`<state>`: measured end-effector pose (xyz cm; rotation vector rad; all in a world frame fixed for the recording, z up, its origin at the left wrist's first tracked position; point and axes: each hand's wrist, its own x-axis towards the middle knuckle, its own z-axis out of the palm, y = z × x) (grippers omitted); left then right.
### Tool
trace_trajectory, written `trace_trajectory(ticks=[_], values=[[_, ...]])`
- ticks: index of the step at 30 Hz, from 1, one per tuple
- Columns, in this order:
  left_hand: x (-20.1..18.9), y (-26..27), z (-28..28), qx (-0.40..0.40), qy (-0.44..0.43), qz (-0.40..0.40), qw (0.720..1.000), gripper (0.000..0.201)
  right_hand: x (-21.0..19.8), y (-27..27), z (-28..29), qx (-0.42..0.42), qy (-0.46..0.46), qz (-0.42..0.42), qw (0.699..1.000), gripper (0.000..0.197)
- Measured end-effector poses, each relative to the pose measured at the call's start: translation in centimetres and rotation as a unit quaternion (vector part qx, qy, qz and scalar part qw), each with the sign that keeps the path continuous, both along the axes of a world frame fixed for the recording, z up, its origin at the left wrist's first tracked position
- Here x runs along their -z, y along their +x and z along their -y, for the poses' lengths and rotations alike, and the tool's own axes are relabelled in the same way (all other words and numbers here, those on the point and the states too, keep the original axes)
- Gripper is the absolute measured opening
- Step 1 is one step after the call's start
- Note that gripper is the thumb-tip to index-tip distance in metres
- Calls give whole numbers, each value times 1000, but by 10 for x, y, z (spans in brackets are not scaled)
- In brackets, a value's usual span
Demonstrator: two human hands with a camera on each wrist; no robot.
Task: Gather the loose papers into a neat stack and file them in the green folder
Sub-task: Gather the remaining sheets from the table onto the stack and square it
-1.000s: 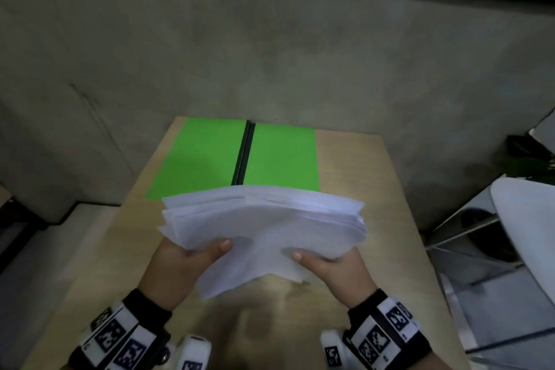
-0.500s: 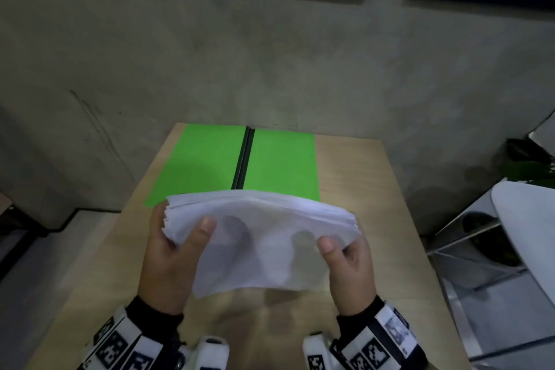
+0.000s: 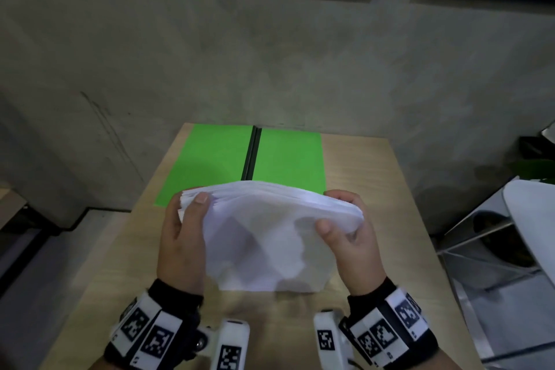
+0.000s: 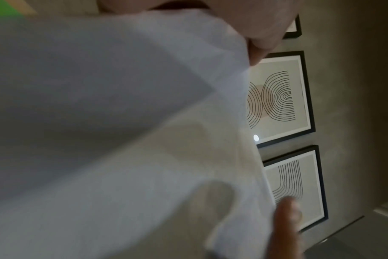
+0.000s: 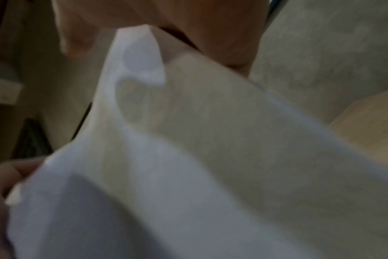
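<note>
Both hands' grip tight on the paper stack above the open green folder.

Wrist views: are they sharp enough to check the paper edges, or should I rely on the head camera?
Head view: fairly sharp, dim even light; the paper stack shows fanned edges between left hand and right hand. Left wrist view: paper smeared, wall prints sharper. Right wrist view: heavily blurred, edges unreadable.
</note>
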<state>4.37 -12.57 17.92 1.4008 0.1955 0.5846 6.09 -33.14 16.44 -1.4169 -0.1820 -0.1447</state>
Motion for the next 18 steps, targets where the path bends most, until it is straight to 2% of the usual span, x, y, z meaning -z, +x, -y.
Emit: trace_trajectory(ticks=[1, 2, 3, 4, 5, 6, 8, 10, 11, 14, 16, 17, 18], values=[[0, 2, -2, 8, -3, 8, 1000, 32, 8, 0, 3, -20, -9, -24, 999, 70], [5, 5, -8, 27, -4, 18, 999, 55, 16, -1, 5, -31, -22, -53, 998, 66], [10, 8, -12, 45, -2, 18, 999, 79, 25, -1, 7, -31, -36, -78, 996, 49], [15, 9, -15, 70, 2, 14, 997, 95, 31, -2, 7, -24, -40, -97, 994, 31], [20, 9, -19, 102, 13, 2, 995, 100, 36, -3, 7, -15, -40, -119, 992, 27], [25, 9, -20, 133, 30, -16, 990, 95, 40, -5, 5, -10, -44, -134, 990, 31], [34, 7, -21, 146, 37, -61, 987, 68, 40, -8, 1, 0, -42, -133, 990, 34], [37, 3, -21, 138, 29, -48, 989, 38, 36, -8, 0, 7, -22, -130, 991, 35], [35, 2, -19, 132, 26, -37, 990, 31, 34, -7, 0, 12, -9, -126, 992, 36], [29, -1, -15, 137, 34, 7, 990, 24, 28, -7, 3, 24, 0, -94, 995, 32], [34, -4, -13, 156, 35, -15, 987, 23, 29, -8, 4, 24, -25, -93, 995, 23], [38, -6, -13, 166, 24, -39, 985, 19, 32, -8, 5, 24, -37, -102, 994, 26], [47, -8, -14, 171, 15, -63, 983, 24, 35, -8, 6, 30, -48, -109, 992, 38]])
